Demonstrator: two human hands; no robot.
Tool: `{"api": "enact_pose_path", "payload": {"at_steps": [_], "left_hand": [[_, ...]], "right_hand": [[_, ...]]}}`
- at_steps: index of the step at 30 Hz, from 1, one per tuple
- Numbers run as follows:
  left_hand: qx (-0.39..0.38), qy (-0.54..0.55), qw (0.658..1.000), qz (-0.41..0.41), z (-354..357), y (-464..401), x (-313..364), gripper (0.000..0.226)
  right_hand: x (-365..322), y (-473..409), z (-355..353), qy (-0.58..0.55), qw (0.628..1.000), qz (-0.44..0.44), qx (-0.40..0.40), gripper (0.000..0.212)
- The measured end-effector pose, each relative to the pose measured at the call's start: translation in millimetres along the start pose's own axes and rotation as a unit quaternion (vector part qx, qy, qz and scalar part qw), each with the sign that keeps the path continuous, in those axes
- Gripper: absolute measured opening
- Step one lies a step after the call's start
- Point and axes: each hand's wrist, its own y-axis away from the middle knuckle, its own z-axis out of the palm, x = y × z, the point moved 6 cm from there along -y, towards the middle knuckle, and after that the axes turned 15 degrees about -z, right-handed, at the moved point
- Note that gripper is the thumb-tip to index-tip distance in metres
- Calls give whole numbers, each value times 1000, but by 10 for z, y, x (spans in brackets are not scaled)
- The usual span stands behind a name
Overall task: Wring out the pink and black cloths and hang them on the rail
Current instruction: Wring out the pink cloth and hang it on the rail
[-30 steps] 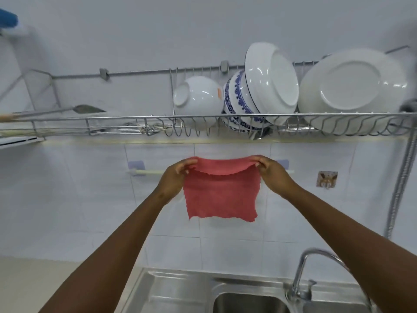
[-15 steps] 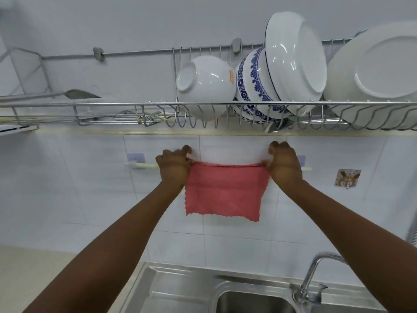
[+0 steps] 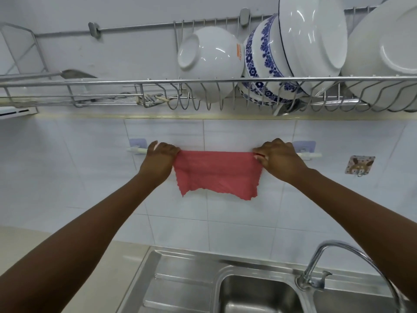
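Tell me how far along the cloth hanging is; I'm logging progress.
Done, it seems: the pink cloth is draped over the white rail, spread flat. In hand: the left hand and right hand each grip a top corner at the rail, so it is not released. Left: letting go, then the black cloth, which is nowhere in view; the sink shows none.

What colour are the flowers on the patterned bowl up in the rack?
Dark blue on white, on the round flower-patterned ceramic bowl; the head view shows it.
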Motion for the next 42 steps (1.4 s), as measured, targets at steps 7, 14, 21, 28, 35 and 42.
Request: {"api": "enact_pose_path", "payload": {"at_steps": [7, 14, 21, 28, 35, 42], "left_hand": [[-22, 5, 999, 31, -34, 29, 98, 60], [-39, -9, 999, -17, -21, 106, -363, 56], [-33, 1, 998, -45, 68, 215, -560, 60], [-55, -36, 996, -59, 117, 228, -601, 65], [-80, -13, 993, -84, 93, 178, -546, 67], [-37, 117, 992, -27, 0, 553, 123, 62]], "right_hand": [[-81, -148, 30, -18, 1000, -4, -25, 30], [-448, -215, 71, 36, 996, -82, 8, 32], [-540, -262, 188, 53, 996, -74, -22, 47], [-583, -363, 132, 34, 998, -55, -21, 40], [-655, -307, 164, 6, 999, -30, -28, 42], [-650, 61, 7, -29, 997, 1, 66, 37]]}}
